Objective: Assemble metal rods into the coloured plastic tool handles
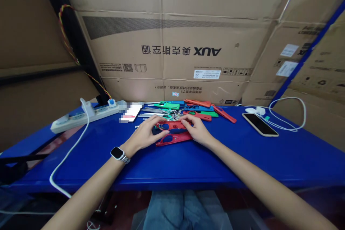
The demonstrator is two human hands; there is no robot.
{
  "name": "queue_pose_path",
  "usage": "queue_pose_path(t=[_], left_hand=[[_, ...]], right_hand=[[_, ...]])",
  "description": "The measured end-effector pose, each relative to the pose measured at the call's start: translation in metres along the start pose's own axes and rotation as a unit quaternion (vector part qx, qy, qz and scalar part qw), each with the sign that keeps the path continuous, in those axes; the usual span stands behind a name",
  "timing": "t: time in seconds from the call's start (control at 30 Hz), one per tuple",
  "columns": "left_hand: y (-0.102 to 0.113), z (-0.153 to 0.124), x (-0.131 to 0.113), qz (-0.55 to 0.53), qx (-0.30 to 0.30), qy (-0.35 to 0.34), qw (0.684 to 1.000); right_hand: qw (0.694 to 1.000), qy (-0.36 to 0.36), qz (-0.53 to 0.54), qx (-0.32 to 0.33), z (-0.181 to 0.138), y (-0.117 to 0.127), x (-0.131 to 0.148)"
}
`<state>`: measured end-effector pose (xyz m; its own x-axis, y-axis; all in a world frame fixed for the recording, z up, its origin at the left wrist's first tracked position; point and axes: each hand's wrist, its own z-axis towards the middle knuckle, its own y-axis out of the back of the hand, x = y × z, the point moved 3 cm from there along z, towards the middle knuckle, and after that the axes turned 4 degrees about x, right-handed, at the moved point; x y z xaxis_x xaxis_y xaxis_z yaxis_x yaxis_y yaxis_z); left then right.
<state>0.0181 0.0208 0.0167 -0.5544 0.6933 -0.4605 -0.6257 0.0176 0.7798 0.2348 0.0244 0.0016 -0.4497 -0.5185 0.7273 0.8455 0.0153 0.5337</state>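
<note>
Two red plastic half-shells, shaped like long-nosed lighter casings with an oval finger hole, are in front of me. The upper red half-shell (174,125) lies between my hands. My left hand (145,133) grips its left end between thumb and fingers. At its right end my right hand (198,129) has thumb and fingertips pinched on it. The lower red half-shell (178,137) lies on the table just below, its right end near my right hand. Small parts under the fingertips are hidden.
On the blue table (229,161), green (168,105), blue and orange-red lighter casings, metal rods (152,112) and loose wired parts (174,114) lie behind my hands. A lit phone (132,112) and power strip (86,115) are left; a dark phone (260,124) with white cable is right. Cardboard (172,43) walls the back.
</note>
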Motion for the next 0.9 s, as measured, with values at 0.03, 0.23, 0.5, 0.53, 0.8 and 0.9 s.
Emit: queue_pose_path(t=[0.03, 0.23, 0.5, 0.53, 0.8, 0.9], left_hand=[[0.0, 0.0, -0.001, 0.011, 0.012, -0.01, 1.0], [0.014, -0.008, 0.012, 0.018, -0.02, 0.0, 1.0], [0.024, -0.022, 0.014, 0.024, -0.047, -0.014, 0.999], [0.022, -0.023, 0.012, 0.023, -0.038, -0.02, 0.999], [-0.004, -0.025, -0.004, 0.076, 0.099, -0.064, 0.99], [-0.006, -0.025, -0.008, 0.108, 0.11, -0.083, 0.985]], right_hand=[[1.0, -0.004, -0.002, -0.001, -0.001, -0.002, -0.001], [0.999, -0.007, -0.05, -0.008, -0.012, 0.002, 0.003], [0.973, 0.045, -0.159, 0.162, -0.018, -0.001, 0.009], [0.979, 0.041, -0.145, 0.139, -0.016, 0.002, 0.007], [0.991, -0.034, -0.126, 0.015, -0.01, 0.027, -0.022], [0.986, -0.011, -0.158, 0.053, -0.01, 0.025, -0.024]])
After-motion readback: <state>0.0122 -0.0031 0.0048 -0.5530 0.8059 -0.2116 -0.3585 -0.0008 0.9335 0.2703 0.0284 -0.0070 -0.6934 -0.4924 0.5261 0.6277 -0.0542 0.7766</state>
